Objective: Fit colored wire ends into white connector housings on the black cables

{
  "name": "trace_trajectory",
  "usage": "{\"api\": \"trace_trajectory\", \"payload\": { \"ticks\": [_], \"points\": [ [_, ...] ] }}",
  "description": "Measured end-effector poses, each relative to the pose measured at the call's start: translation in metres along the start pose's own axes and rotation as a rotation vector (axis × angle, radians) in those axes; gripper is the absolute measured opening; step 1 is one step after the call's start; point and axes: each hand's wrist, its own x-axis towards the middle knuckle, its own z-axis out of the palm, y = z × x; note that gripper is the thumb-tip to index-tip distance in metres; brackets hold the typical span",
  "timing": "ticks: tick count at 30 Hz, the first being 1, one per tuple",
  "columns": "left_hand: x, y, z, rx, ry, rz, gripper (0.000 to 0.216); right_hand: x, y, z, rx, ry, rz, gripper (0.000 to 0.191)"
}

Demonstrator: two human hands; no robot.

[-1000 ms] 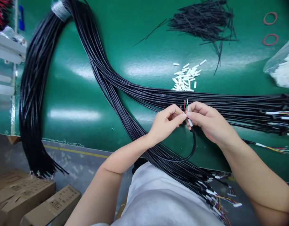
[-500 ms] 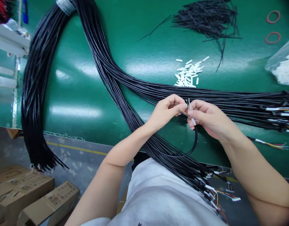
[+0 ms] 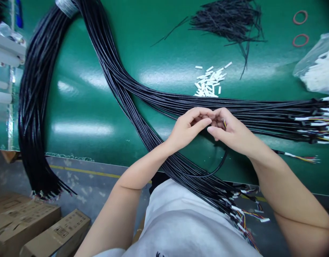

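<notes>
Coloured wires (image 3: pixel 224 124) that had stood up between the two hands half a second earlier had swung over toward the right, so that only a short piece showed within the curled fingers of the right hand (image 3: pixel 228 132); the cable's white sleeve, visible before, was now hidden. That hand was closed around the end of the black cable (image 3: pixel 220 166), which curved below it to the lower bundle (image 3: pixel 153 141). The left hand (image 3: pixel 192 126) had its fingers bent and its tips against the right hand's; whether it pinched anything could not be told.

Around them spread a glossy green table (image 3: pixel 159 62). On it lay white tubes (image 3: pixel 209 80) in a loose pile, a heap of thin black strips (image 3: pixel 225 19), two reddish rings (image 3: pixel 300 40) and a clear bag (image 3: pixel 303 67) of white pieces. Cardboard boxes (image 3: pixel 57 232) stood on the grey floor (image 3: pixel 97 189), near a yellow line (image 3: pixel 85 172).
</notes>
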Motion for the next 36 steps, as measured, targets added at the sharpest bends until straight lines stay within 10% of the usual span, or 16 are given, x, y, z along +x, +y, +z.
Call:
{"api": "trace_trajectory", "payload": {
  "ticks": [8, 18, 36],
  "points": [
    [-0.004, 0.006, 0.008, 0.161, -0.156, 0.006, 0.036, -0.005, -0.004, 0.009, -0.258, 0.033, 0.002, 0.046],
    [0.0, 0.013, -0.008, 0.037, 0.198, 0.036, 0.045, -0.007, -0.008, -0.001, 0.278, -0.077, 0.042, 0.024],
    [0.0, 0.007, -0.016, -0.083, -0.077, -0.008, 0.038, -0.006, -0.009, -0.007, 0.416, 0.006, 0.159, 0.037]
  ]
}}
